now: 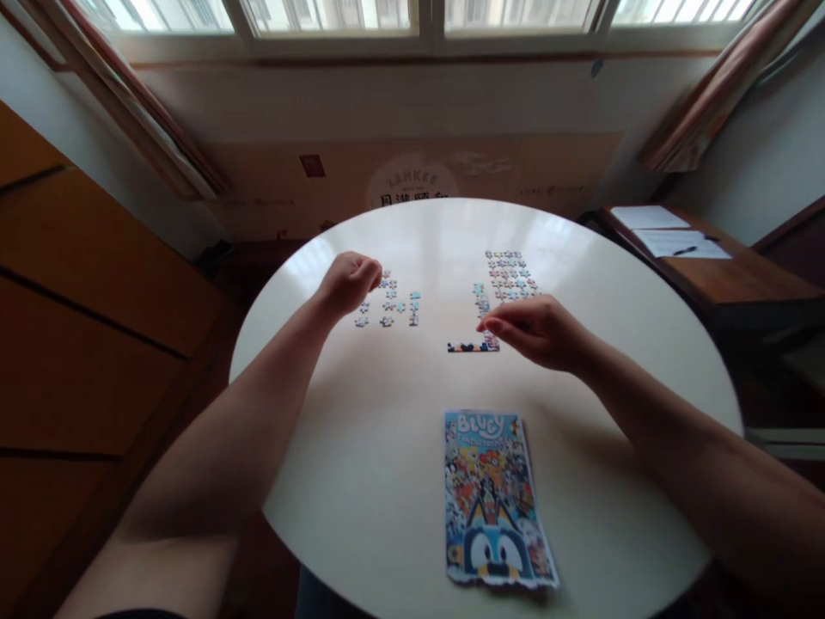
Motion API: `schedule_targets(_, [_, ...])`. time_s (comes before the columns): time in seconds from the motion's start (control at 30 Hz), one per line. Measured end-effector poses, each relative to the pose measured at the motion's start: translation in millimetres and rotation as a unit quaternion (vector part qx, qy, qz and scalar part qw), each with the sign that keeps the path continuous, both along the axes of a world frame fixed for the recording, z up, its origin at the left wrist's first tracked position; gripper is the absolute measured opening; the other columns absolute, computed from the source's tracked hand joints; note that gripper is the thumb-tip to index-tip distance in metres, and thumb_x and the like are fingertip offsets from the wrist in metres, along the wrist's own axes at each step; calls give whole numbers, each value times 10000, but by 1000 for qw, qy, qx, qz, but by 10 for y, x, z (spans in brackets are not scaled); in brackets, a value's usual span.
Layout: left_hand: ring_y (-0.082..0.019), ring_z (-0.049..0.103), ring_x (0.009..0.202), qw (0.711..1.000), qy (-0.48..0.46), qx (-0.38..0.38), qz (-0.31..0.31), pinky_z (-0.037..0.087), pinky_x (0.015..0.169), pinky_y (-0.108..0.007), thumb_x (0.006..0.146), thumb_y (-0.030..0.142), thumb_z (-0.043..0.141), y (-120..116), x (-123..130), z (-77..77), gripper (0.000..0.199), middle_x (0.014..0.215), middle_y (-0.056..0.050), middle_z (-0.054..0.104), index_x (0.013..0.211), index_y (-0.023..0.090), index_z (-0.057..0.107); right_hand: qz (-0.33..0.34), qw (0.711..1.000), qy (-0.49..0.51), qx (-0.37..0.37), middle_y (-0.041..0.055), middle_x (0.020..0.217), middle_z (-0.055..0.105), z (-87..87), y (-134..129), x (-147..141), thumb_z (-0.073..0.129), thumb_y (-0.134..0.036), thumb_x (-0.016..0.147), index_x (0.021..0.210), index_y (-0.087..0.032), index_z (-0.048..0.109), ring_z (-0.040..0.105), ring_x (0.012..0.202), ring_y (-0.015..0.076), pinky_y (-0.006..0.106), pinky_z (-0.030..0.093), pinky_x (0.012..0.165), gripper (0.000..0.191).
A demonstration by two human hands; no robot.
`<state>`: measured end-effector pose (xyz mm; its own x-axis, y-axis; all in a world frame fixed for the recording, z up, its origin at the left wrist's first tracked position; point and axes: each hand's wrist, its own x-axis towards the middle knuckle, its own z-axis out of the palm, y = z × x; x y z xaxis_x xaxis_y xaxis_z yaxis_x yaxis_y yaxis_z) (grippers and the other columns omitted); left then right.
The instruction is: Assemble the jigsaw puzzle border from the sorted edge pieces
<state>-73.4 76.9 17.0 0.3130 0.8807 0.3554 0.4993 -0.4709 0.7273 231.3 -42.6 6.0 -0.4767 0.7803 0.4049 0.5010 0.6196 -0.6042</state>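
Observation:
My left hand [351,282] is closed, fingers curled downward, just above the loose jigsaw pieces [388,305] at the left of the table; whatever it may hold is hidden. A short joined strip of pieces [414,309] lies right of these. My right hand [534,331] has thumb and fingers pressed together over a joined, L-shaped corner of the puzzle [473,347], covering part of it. Whether a piece sits in that pinch is too small to tell. Beyond the right hand, several loose jigsaw pieces [509,273] lie in rows.
The round white table [361,438] carries everything. A blue Bluey picture sheet [493,499] with a torn lower edge lies near me. At the right stands a brown side table [754,284] with papers [676,244] and a pen [685,251]. Windows and curtains are behind.

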Motion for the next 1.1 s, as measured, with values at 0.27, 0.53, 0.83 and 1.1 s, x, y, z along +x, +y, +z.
schedule_targets(0.27, [-101, 277, 461, 998, -1, 4, -58, 221, 439, -258, 684, 249, 398, 13, 51, -26, 245, 436, -11, 300, 443, 207, 385, 33, 999, 19, -14, -42, 508, 364, 47, 5, 26, 420, -520, 1023, 593, -176, 480, 338, 468, 60, 242, 262, 486, 554])
schedule_targets(0.53, [-96, 254, 474, 999, -6, 17, -28, 255, 483, -270, 616, 165, 413, 15, 35, -55, 189, 463, 11, 223, 437, 203, 363, 34, 999, 14, -25, -38, 508, 376, 37, 11, 23, 394, -563, 1021, 593, -181, 459, 350, 469, 63, 239, 275, 490, 577])
schedule_targets(0.83, [-89, 388, 436, 998, 38, 55, 16, 378, 547, -270, 573, 119, 402, 8, 68, -53, 178, 458, 17, 447, 485, 175, 546, 22, 999, 12, -27, -33, 512, 412, 54, -14, 10, 355, -595, 1023, 590, -179, 465, 364, 472, 60, 248, 283, 502, 610])
schedule_targets(1.1, [-105, 500, 594, 988, 38, 145, 36, 391, 611, -231, 594, 38, 417, 100, 9, -109, 199, 590, 13, 548, 556, 170, 562, 20, 999, 18, -34, -28, 519, 426, 50, -29, 3, 356, -604, 1017, 592, -175, 489, 367, 479, 61, 247, 288, 508, 619])
